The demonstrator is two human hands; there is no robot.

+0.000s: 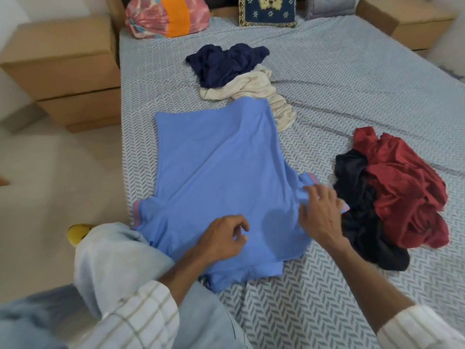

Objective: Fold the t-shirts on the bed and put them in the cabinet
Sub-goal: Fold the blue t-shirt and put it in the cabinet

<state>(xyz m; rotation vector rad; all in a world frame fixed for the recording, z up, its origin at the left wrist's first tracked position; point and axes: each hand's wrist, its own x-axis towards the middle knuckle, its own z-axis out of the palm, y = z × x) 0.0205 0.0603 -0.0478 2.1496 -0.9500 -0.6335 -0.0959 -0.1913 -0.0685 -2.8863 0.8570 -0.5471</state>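
A light blue t-shirt [216, 177] lies spread flat on the bed [352, 79], collar end toward me and hem toward the pillows. My left hand [224, 238] hovers over the shirt near the collar with loosely curled fingers, and it holds nothing. My right hand [322, 212] rests with spread fingers on the shirt's right sleeve, where the fabric bunches at my fingertips. Beyond the hem lie a crumpled navy shirt [226, 64] and a cream shirt [256, 89]. To the right, a red shirt [402, 187] lies heaped over a black one [362, 222].
A wooden nightstand [65, 69] stands left of the bed and another [407, 21] at the far right. A pink-and-orange cloth bundle [166, 16] and a dark blue cushion [268, 11] sit at the head of the bed. My knee in pale trousers [113, 260] presses against the bed's near left edge.
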